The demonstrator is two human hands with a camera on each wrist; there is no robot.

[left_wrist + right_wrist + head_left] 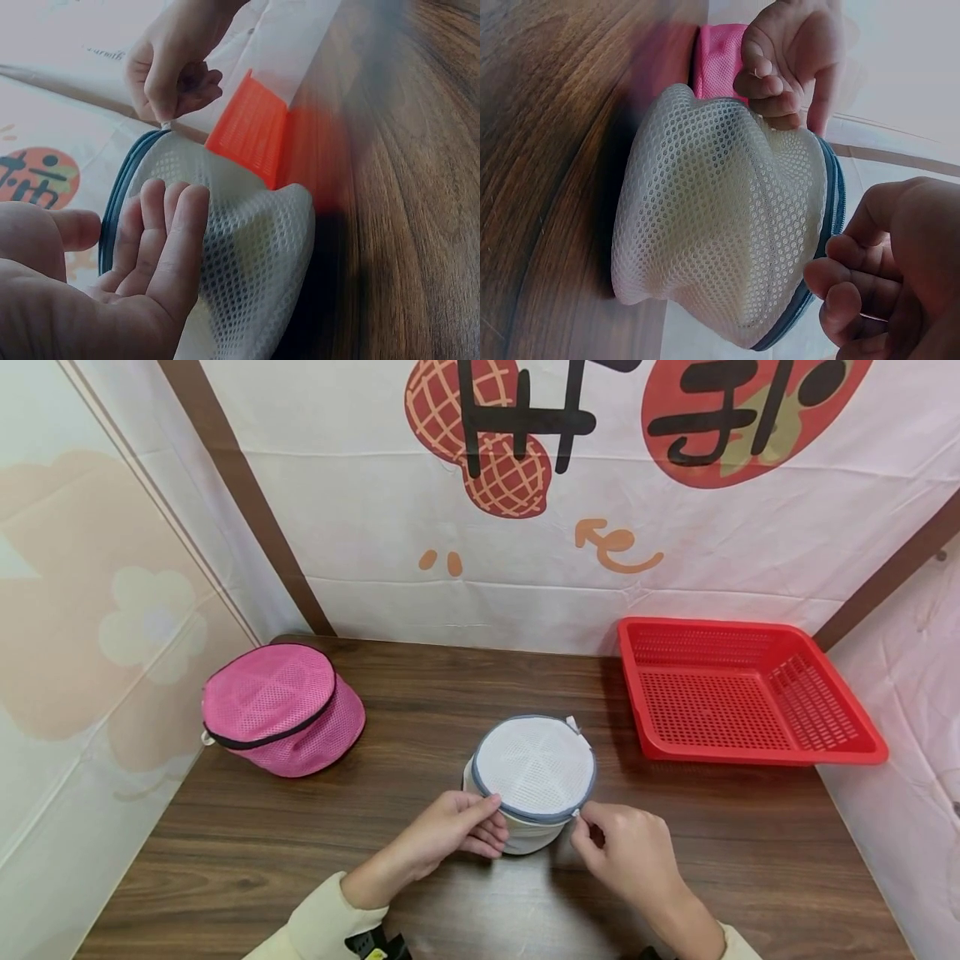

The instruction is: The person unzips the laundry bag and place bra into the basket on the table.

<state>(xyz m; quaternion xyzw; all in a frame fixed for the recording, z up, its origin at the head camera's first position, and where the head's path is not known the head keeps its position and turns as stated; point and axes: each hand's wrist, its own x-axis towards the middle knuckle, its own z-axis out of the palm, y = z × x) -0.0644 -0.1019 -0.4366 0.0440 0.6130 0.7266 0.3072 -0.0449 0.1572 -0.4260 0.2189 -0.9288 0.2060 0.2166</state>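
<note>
A white mesh laundry bag (pixel 534 764) with a blue-grey zipped rim stands upright on the table, its round lid on top. At its front left, my left hand (pixel 450 831) holds the rim, thumb on the top edge and fingers along the mesh side (pixel 251 255). My right hand (pixel 630 852) is at the front right of the rim and pinches the small zipper pull (pixel 576 813) between thumb and forefinger. The right wrist view shows the blue zipper (pixel 834 202) running round the rim; the mesh wall sags in places.
A pink mesh laundry bag (pixel 273 697) with black trim leans at the left of the wooden table (pixel 420 693). Back right stands a red plastic basket (pixel 712 710) with perforated sides. A printed cloth (pixel 360 510) hangs behind the table, with more cloth at both sides.
</note>
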